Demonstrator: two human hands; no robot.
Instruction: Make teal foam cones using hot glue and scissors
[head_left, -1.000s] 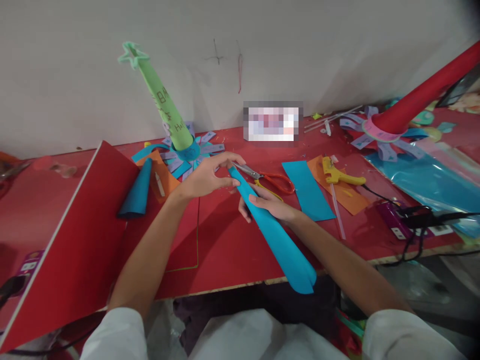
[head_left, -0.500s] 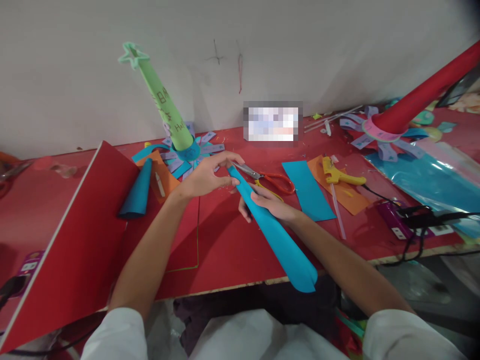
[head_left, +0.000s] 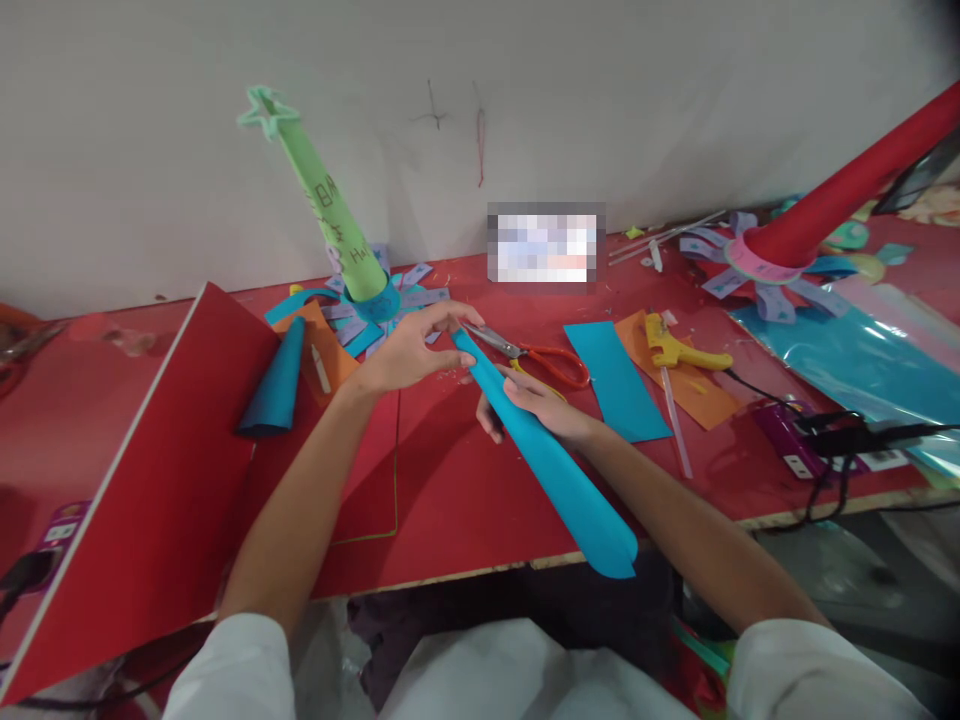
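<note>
A long blue paper cone (head_left: pixel 559 475) slants across the middle, its narrow tip up and to the left, its wide end over the table's front edge. My left hand (head_left: pixel 420 350) pinches the narrow tip between thumb and fingers. Lower along the cone, my right hand (head_left: pixel 536 402) is wrapped round it, thumb on top and some fingertips showing beneath. Just behind the hands lie scissors (head_left: pixel 551 362) with red handles. To their right is a flat blue paper piece (head_left: pixel 619 382).
A yellow glue gun (head_left: pixel 686 352) rests on orange paper, its cable running to a purple power strip (head_left: pixel 791 440). A small blue cone (head_left: pixel 276 385) stands beside a raised red board (head_left: pixel 150 480). Behind is a green decorated cone (head_left: pixel 330 205); a red cone (head_left: pixel 855 185) leans right.
The blue cone has turned slightly in my hands, and its wide end has shifted a little up and to the right. Both hands keep their hold.
</note>
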